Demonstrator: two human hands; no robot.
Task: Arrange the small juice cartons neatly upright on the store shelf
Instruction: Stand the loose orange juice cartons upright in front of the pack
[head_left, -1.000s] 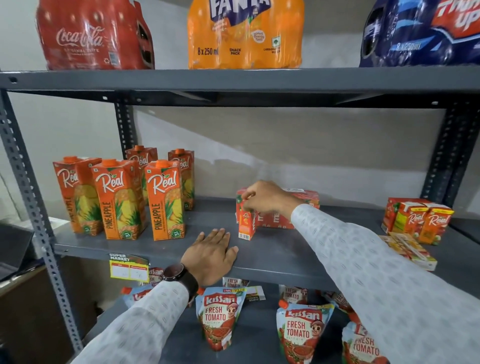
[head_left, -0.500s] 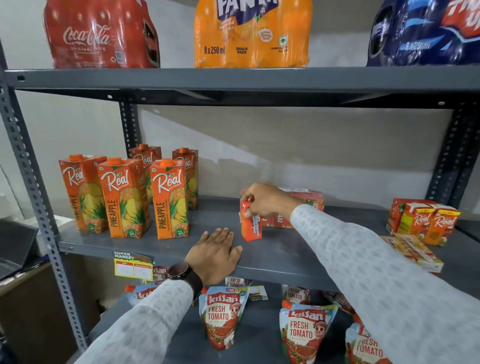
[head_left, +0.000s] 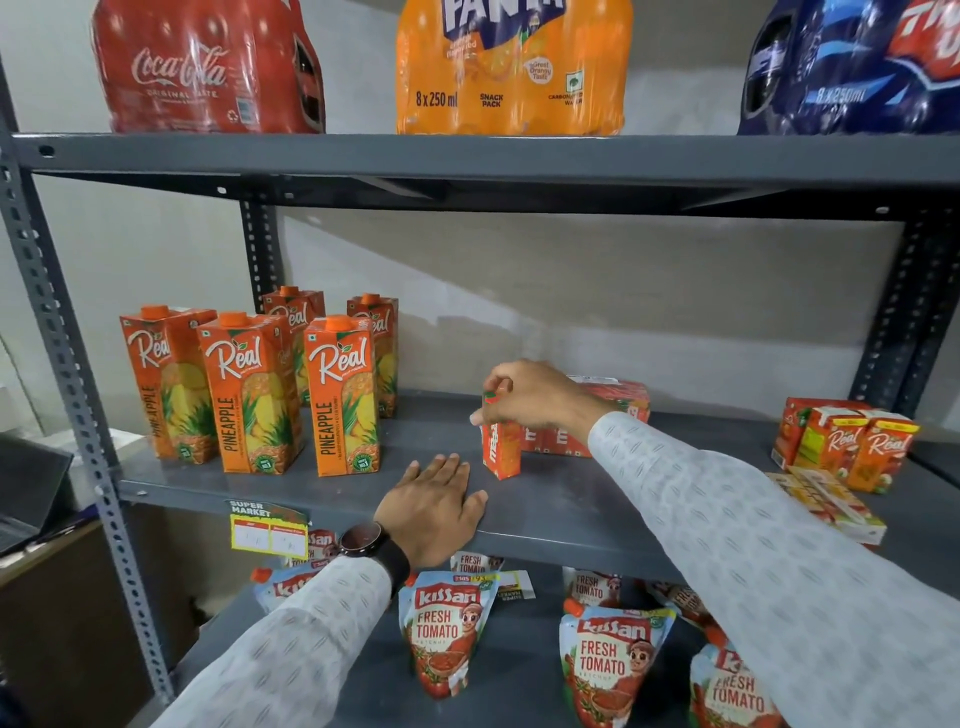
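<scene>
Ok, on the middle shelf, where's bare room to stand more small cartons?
Bare shelf lies between the right hand with its small carton and the Real cartons at the right. A narrower gap separates the pineapple cartons from that carton; the left hand rests there.

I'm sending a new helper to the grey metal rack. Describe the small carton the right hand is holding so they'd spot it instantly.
Look at the grey metal middle shelf, right of the five tall orange pineapple juice cartons. In front of a low row of small red cartons stands one small red-orange juice carton, pinched at its top by the right hand. Unlike its neighbours, it stands alone and forward.
</scene>
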